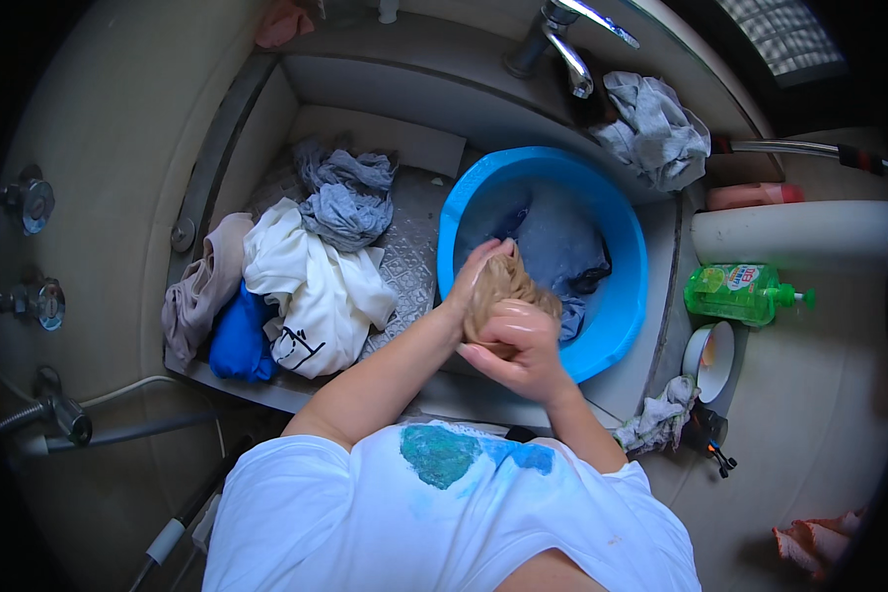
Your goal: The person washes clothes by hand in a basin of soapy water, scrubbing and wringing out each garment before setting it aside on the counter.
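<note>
A wet tan cloth [508, 286] is bunched between my two hands, over the near left part of a blue plastic basin [622, 326]. My left hand [476, 281] presses against the cloth's left side, its fingers partly hidden behind the folds. My right hand [523, 345] is closed on the cloth's near right side. Inside the basin, cloudy sudsy water [557, 232] surrounds dark blue cloth [584, 281], partly under the surface. The cloth's full shape is hidden by its bunching.
Left in the sink [414, 247] lie a grey-blue cloth [350, 202], a white garment [316, 286], a blue cloth [242, 335] and a beige one [207, 286]. A faucet [567, 59] stands behind the basin, beside a grey cloth [656, 128]. Right are a green pump bottle [740, 293] and a white bowl [710, 360].
</note>
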Demonstrator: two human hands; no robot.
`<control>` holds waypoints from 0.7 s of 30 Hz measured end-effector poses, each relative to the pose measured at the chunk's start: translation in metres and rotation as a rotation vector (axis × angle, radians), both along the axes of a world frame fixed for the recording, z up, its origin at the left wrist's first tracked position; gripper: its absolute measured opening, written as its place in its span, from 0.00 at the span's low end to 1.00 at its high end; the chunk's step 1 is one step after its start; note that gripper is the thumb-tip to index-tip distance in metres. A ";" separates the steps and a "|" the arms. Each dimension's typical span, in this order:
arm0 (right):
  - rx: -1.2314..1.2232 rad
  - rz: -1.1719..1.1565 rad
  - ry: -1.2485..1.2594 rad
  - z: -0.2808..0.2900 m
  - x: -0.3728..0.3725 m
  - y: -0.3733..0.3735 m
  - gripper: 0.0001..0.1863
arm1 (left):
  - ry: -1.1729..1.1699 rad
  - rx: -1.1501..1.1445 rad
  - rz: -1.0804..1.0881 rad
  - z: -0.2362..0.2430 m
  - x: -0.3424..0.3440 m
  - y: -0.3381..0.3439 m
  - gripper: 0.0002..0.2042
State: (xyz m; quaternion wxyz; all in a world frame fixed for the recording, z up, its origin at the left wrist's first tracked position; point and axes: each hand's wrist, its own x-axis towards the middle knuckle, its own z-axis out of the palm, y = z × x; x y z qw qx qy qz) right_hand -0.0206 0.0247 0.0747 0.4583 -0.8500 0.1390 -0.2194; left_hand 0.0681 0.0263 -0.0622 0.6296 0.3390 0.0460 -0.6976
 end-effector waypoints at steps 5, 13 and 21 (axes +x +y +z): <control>-0.156 -0.587 -0.182 -0.056 0.002 -0.034 0.13 | 0.245 0.220 -0.060 0.039 -0.006 0.013 0.16; -0.453 -0.937 0.136 -0.147 -0.092 -0.126 0.13 | -0.933 -0.290 0.046 0.058 -0.013 0.014 0.11; -0.541 -0.622 0.467 -0.119 -0.077 -0.075 0.26 | -1.059 -0.072 0.131 0.045 0.000 0.009 0.20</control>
